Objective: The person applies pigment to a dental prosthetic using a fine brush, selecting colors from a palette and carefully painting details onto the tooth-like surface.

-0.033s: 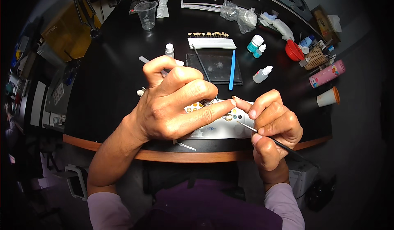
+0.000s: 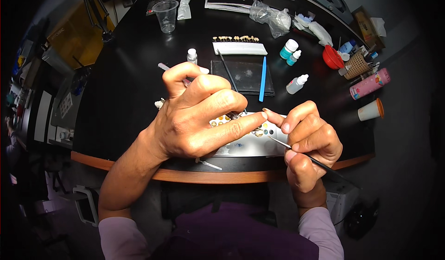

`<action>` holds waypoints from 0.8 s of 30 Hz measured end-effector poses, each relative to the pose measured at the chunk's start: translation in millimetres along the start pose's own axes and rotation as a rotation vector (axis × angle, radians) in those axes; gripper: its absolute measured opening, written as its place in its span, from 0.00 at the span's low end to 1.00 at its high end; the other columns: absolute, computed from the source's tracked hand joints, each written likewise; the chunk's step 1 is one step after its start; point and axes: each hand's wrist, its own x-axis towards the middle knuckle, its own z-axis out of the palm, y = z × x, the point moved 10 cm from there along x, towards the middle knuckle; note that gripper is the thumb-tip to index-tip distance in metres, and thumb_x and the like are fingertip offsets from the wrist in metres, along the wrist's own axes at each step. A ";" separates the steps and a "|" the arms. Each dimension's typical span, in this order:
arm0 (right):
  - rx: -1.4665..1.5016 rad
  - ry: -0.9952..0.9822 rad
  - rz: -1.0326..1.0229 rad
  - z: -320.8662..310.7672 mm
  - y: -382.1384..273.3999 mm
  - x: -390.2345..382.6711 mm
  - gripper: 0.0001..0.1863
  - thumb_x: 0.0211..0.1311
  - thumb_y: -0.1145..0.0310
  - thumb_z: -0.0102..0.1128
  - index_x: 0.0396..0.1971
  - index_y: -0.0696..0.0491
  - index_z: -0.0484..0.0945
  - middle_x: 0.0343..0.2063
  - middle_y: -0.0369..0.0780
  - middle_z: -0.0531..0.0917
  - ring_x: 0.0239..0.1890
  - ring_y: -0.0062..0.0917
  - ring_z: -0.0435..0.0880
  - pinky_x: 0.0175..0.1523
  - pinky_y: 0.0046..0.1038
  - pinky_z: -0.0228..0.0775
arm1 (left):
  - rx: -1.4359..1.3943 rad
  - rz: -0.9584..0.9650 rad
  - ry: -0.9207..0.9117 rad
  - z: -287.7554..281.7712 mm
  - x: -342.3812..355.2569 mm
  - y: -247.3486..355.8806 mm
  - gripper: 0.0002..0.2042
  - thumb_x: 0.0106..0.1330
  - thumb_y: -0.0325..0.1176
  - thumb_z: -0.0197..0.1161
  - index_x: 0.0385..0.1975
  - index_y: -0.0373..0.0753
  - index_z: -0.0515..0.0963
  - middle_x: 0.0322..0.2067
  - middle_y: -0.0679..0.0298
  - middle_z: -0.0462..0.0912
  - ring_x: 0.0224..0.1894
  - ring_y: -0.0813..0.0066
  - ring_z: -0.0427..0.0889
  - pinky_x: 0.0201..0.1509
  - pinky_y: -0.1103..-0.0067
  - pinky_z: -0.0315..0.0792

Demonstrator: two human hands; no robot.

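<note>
My right hand [image 2: 313, 144] is closed round a fine paintbrush [image 2: 327, 168], its pale tip pointing left over a white palette sheet [image 2: 252, 149] with several coloured dots. Closed in front of it, my left hand [image 2: 199, 114] grips a slim tool [image 2: 166, 68] whose pale end sticks out beyond the fingers at the upper left. Most of that tool is hidden by the hand. A small shiny piece [image 2: 258, 132] shows below the left little finger; I cannot tell whether the tool holds it. The little fingers of both hands touch or nearly touch above the palette.
Beyond my hands lie a black tile [image 2: 245, 78], another dark brush [image 2: 225, 67], a blue stick [image 2: 263, 80] and a tooth shade guide [image 2: 238, 48]. Small bottles [image 2: 296, 84] stand to the right, near a red bowl [image 2: 332, 57]. A clear plastic cup [image 2: 167, 18] stands far left.
</note>
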 end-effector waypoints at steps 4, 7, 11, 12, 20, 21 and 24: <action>0.020 0.045 0.008 -3.9 5.3 -1.2 0.05 0.46 0.82 0.56 0.24 0.58 0.73 0.20 0.40 0.76 0.38 0.33 0.79 0.56 0.58 0.86 | -0.016 0.001 0.000 2.8 -2.3 0.0 0.13 0.54 0.46 0.74 0.40 0.56 0.93 0.30 0.77 0.78 0.38 0.75 0.72 0.56 0.65 0.60; 0.026 0.039 0.005 -2.3 6.0 -0.5 0.05 0.46 0.82 0.56 0.24 0.58 0.72 0.20 0.41 0.76 0.38 0.33 0.79 0.56 0.57 0.86 | -0.015 -0.002 0.025 1.2 -2.9 0.3 0.13 0.55 0.46 0.73 0.39 0.56 0.93 0.30 0.76 0.79 0.38 0.75 0.73 0.56 0.65 0.59; 0.006 0.005 -0.006 -0.8 7.3 -1.6 0.05 0.46 0.82 0.55 0.24 0.58 0.72 0.20 0.41 0.76 0.38 0.33 0.79 0.56 0.56 0.87 | -0.004 -0.001 0.041 1.1 -4.1 1.9 0.12 0.53 0.46 0.75 0.38 0.56 0.92 0.30 0.77 0.80 0.39 0.76 0.73 0.58 0.64 0.59; 0.018 0.020 0.006 -0.6 7.4 -1.2 0.05 0.46 0.82 0.55 0.24 0.58 0.72 0.20 0.40 0.76 0.37 0.32 0.79 0.55 0.55 0.87 | 0.010 0.008 0.060 -0.1 -4.3 3.6 0.13 0.52 0.46 0.76 0.37 0.56 0.92 0.30 0.78 0.80 0.39 0.76 0.73 0.59 0.64 0.59; 0.017 0.024 0.018 -1.1 7.4 0.5 0.04 0.46 0.82 0.54 0.23 0.57 0.72 0.20 0.40 0.75 0.37 0.31 0.78 0.53 0.52 0.89 | 0.066 0.050 0.105 -3.8 -4.3 7.6 0.13 0.48 0.44 0.78 0.36 0.58 0.92 0.31 0.80 0.80 0.39 0.77 0.73 0.61 0.63 0.59; 0.010 0.020 0.020 -0.7 7.2 0.6 0.04 0.47 0.82 0.55 0.23 0.57 0.72 0.20 0.40 0.75 0.37 0.31 0.79 0.53 0.53 0.89 | 0.064 0.050 0.103 -3.8 -4.2 7.6 0.14 0.48 0.44 0.78 0.36 0.58 0.92 0.31 0.80 0.80 0.38 0.77 0.73 0.60 0.64 0.59; 0.021 0.014 0.000 -1.3 6.0 0.1 0.04 0.51 0.81 0.56 0.25 0.57 0.72 0.21 0.40 0.76 0.38 0.32 0.79 0.54 0.55 0.89 | 0.003 0.016 0.048 -5.7 1.6 3.3 0.16 0.46 0.41 0.77 0.38 0.56 0.93 0.30 0.78 0.79 0.37 0.75 0.73 0.58 0.65 0.60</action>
